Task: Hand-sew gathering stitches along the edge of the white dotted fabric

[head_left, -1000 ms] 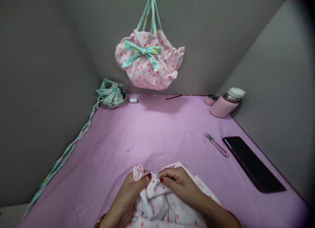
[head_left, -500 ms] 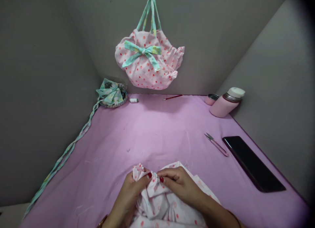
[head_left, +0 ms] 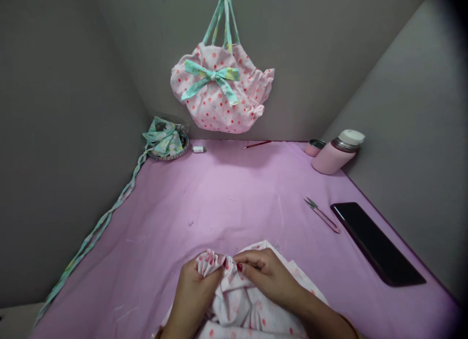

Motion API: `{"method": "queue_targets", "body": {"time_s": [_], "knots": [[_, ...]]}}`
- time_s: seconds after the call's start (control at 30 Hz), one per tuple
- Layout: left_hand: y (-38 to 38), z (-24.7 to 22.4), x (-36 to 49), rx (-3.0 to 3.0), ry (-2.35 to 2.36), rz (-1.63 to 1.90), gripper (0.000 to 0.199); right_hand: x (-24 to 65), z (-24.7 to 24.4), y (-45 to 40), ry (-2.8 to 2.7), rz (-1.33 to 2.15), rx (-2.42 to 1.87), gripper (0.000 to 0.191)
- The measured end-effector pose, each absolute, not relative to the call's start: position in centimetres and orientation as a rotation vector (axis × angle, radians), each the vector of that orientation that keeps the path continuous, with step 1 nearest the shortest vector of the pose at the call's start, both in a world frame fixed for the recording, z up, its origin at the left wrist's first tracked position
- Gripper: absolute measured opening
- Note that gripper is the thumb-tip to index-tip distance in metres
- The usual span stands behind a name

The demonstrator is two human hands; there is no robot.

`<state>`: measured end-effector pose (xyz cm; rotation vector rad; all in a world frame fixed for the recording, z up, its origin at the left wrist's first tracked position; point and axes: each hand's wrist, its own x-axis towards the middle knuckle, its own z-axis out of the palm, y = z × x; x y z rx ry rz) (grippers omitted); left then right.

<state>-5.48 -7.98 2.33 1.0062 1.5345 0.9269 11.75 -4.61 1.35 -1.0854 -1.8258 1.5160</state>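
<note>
Pale pink fabric with red dots (head_left: 252,309) is bunched at the near edge of the table. My left hand (head_left: 195,288) is closed around its gathered edge, where small pleats stand up above the thumb. My right hand (head_left: 268,275) pinches the same edge just to the right, thumb and forefinger together. Whether a needle or thread sits between those fingertips is too small to tell. The lower part of the fabric spreads beneath both hands.
A dotted bag with a green bow (head_left: 219,92) hangs on the back wall. Thread snips (head_left: 322,215) and a black phone (head_left: 376,244) lie at right, a pink flask (head_left: 334,156) behind. At back left are a basket (head_left: 170,156), thread spool (head_left: 198,149) and green straps (head_left: 109,214).
My left hand has turned, with its thumb tipping over, so more pleats of the gathered edge show. My right hand has hardly moved.
</note>
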Motion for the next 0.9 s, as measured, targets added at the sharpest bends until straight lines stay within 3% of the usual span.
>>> {"method": "queue_targets", "body": {"time_s": [0.9], "knots": [[-8.78, 2.54, -6.11, 2.097, 1.390, 1.115, 0.019, 11.58, 0.94, -4.80, -1.862, 1.439, -1.132, 0.021]]}}
